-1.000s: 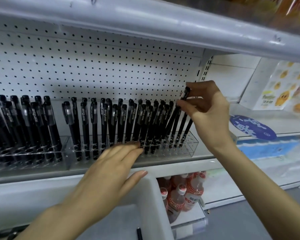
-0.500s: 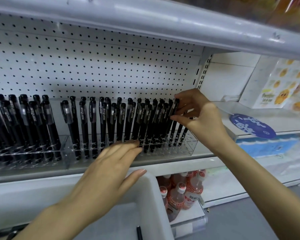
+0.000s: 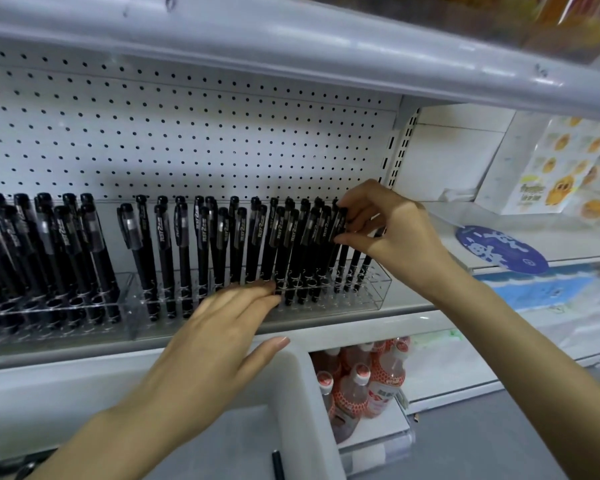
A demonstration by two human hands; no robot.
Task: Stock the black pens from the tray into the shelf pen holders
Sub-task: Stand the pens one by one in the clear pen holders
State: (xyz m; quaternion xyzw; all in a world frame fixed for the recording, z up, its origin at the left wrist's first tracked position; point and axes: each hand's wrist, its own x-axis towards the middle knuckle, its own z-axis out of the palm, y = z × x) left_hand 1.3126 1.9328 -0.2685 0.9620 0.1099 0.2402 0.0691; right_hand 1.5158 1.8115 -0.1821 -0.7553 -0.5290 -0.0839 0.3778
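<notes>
Two clear pen holders stand on the shelf, the right holder and the left holder, both packed with upright black pens. My right hand pinches the cap of a black pen at the right end of the rows, its tip down in the right holder. My left hand lies flat with straight fingers against the front of the right holder. A white tray sits below, with one black pen lying in it.
A white pegboard backs the shelf and a grey shelf edge overhangs above. Bottles with red caps stand on the lower shelf right of the tray. A blue round sign and printed packets lie to the right.
My right hand has come down and left with the pen, lowering it from above the rows into the right holder. My left hand has stayed against the holder's front.
</notes>
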